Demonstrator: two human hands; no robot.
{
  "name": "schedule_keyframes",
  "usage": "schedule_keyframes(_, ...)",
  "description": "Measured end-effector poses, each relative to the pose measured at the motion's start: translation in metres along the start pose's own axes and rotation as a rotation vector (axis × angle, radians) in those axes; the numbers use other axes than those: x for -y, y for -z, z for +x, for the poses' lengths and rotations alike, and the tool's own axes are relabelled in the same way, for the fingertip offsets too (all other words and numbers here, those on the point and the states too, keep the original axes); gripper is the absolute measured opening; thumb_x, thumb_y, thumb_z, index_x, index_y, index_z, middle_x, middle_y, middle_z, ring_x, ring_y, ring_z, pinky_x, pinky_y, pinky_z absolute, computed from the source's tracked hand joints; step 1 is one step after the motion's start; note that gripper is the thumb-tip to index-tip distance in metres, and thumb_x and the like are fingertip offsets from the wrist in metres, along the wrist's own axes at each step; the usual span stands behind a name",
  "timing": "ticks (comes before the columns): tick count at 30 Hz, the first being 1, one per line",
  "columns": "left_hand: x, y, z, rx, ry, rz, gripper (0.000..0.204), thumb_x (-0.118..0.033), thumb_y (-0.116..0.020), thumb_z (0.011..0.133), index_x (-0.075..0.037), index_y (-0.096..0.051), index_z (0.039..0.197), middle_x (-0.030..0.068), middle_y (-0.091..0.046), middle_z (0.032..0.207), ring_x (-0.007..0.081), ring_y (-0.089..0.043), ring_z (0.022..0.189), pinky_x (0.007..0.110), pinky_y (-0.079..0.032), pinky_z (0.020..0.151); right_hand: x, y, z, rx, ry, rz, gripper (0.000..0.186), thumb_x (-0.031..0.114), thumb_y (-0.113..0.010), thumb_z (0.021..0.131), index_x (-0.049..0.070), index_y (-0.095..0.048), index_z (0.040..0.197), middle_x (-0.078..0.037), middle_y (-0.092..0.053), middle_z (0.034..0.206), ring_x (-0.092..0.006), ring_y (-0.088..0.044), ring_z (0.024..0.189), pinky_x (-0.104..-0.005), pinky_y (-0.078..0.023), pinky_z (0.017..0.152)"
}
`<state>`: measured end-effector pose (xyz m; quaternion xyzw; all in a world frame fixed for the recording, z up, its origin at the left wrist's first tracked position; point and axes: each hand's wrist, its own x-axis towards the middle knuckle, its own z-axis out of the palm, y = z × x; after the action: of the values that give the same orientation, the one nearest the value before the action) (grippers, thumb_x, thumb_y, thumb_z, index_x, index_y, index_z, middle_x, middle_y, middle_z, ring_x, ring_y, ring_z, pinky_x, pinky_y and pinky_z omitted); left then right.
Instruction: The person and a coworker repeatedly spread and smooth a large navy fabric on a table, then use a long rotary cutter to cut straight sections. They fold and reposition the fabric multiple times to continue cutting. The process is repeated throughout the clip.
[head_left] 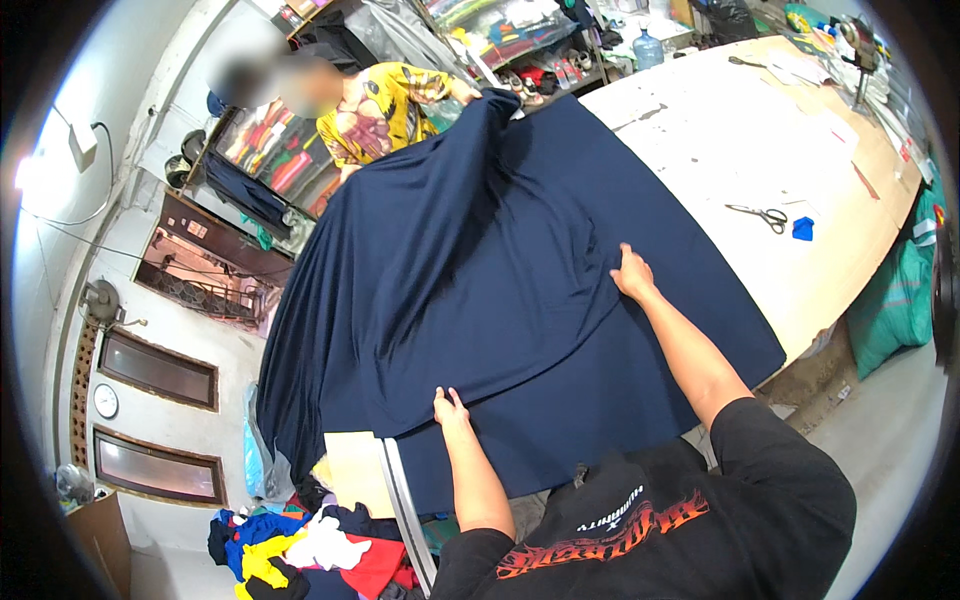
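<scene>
A large dark navy cloth [650, 340] covers much of the table [660, 130], with an upper layer draped in loose folds. My left hand [448, 405] grips the near edge of that upper layer at the lower middle, close to a metal rail [400, 490] along the table's left part. My right hand [632, 270] has hold of the same layer's edge farther right and higher up, fingers closed on the fabric. Across the table, a co-worker in a yellow patterned top [395, 115] lifts the far part of the cloth with both hands, raising a fold.
Black scissors [760, 218], a small blue piece [801, 228] and a clamped metal tool [858, 70] sit on the table's right side. A pile of coloured clothing [300, 550] lies at the lower left, green sacks [880, 310] at the right, and cluttered shelves [270, 150] behind.
</scene>
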<state>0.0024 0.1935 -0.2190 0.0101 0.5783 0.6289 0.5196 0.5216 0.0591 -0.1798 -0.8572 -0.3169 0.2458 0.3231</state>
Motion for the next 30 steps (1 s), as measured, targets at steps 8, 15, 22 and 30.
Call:
schedule_keyframes(8,0.008,-0.045,-0.169,0.492,-0.403,0.492,0.041,-0.045,-0.061,0.107,-0.006,-0.062,0.099,0.0050,-0.062,0.098,0.0135,-0.060,0.083,0.030,-0.054,0.063,-0.058,0.013,-0.007,-0.085,-0.004,0.039,0.047,0.015,-0.073,0.092,0.006,-0.057,0.136,-0.022,-0.057,0.135,-0.0422,-0.062,0.123,-0.0455,-0.052,0.106)
schedule_keyframes(15,0.106,-0.014,-0.358,1.082,-0.184,0.593,0.045,-0.039,-0.059,0.109,-0.004,-0.066,0.083,-0.0001,-0.060,0.080,0.0080,-0.058,0.071,0.034,-0.063,0.072,-0.043,0.003,-0.027,-0.233,0.008,0.008,0.049,0.019,-0.079,0.090,0.007,-0.058,0.133,-0.020,-0.051,0.136,-0.0420,-0.060,0.124,-0.0468,-0.050,0.107)
schedule_keyframes(22,0.074,0.023,-0.302,0.993,-0.188,0.512,0.043,-0.039,-0.066,0.106,-0.005,-0.067,0.079,0.0003,-0.064,0.082,0.0093,-0.062,0.075,0.036,-0.064,0.075,-0.076,0.007,0.002,-0.442,0.093,0.119,0.017,0.012,-0.074,0.092,0.004,-0.065,0.104,-0.013,-0.065,0.104,-0.0313,-0.068,0.097,-0.0430,-0.055,0.088)
schedule_keyframes(30,0.021,0.104,-0.245,0.387,-0.334,0.241,0.034,-0.041,-0.068,0.103,-0.008,-0.067,0.096,0.0007,-0.067,0.090,0.0085,-0.059,0.069,0.025,-0.041,0.052,-0.092,0.078,-0.110,-0.398,-0.063,0.893,0.018,0.017,-0.063,0.102,0.006,-0.055,0.114,-0.001,-0.053,0.084,-0.0114,-0.052,0.076,-0.0289,-0.043,0.065)
